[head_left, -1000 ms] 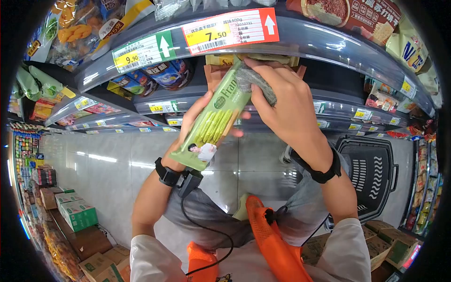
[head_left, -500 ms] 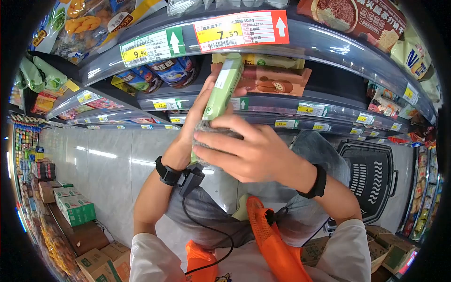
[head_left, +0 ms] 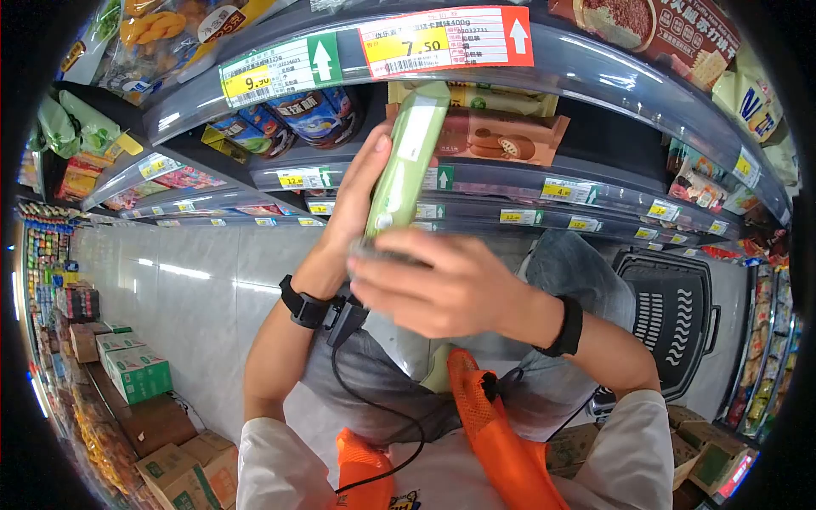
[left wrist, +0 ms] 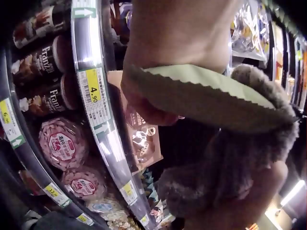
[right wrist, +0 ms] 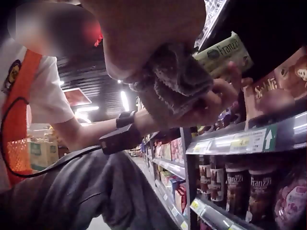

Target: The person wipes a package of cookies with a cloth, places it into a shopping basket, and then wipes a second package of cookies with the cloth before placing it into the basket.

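Note:
My left hand (head_left: 350, 204) grips a long green snack pack (head_left: 406, 161) marked Franzzi, its narrow side turned up with a white label showing. In the head view the pack slants up and away in front of the shelf. My right hand (head_left: 455, 285), blurred, holds a grey fuzzy cloth (right wrist: 175, 79) against the near end of the pack. Both cloth and zigzag pack end show in the left wrist view, where the cloth (left wrist: 216, 163) wraps round one corner. From the head, most of the cloth is hidden under the right fingers.
Behind the pack, brown snack packs (head_left: 510, 136) lie on a shelf beside blue tins (head_left: 319, 115). A shelf edge (head_left: 586, 72) with price tags curves above the hands. A black basket (head_left: 663, 319) stands on the floor at right. Cartons (head_left: 140, 374) sit at left.
The pack has turned from its broad printed face to its narrow side. My right hand has moved with the cloth from the pack's far end down to its near end.

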Available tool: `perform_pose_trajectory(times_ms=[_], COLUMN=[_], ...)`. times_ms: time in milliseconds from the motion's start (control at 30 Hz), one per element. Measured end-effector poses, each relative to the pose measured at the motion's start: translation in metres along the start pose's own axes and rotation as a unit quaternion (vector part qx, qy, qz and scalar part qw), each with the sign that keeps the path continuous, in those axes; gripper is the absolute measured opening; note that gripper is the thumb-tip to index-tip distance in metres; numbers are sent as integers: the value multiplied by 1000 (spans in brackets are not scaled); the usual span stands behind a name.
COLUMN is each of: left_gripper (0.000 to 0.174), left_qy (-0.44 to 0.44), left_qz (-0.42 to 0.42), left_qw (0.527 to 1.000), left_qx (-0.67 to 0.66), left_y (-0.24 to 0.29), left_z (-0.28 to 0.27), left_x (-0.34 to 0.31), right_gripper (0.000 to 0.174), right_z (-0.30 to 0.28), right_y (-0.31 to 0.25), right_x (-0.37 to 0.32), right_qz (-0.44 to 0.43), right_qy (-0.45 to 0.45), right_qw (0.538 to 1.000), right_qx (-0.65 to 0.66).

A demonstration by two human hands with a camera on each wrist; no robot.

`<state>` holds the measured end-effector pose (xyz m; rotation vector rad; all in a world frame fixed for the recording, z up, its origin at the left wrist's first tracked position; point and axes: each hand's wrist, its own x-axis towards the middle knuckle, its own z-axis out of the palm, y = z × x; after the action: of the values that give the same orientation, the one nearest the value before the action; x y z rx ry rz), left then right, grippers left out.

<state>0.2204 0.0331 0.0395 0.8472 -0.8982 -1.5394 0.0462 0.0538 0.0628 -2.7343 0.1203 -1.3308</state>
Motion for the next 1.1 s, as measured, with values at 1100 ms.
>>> perform_pose_trajectory(times_ms=[1100], left_gripper=[55], left_qy=[-2], left_qz=[-85], left_qw=[981], left_qx=[-174], left_y=[14], left_z=[15], left_x=[-16], right_gripper=[37], right_z=[-29], right_y=[24], right_x=[9], right_qz=[150], right_qy=[-52], right_qw=[987], right_qx=[-8])
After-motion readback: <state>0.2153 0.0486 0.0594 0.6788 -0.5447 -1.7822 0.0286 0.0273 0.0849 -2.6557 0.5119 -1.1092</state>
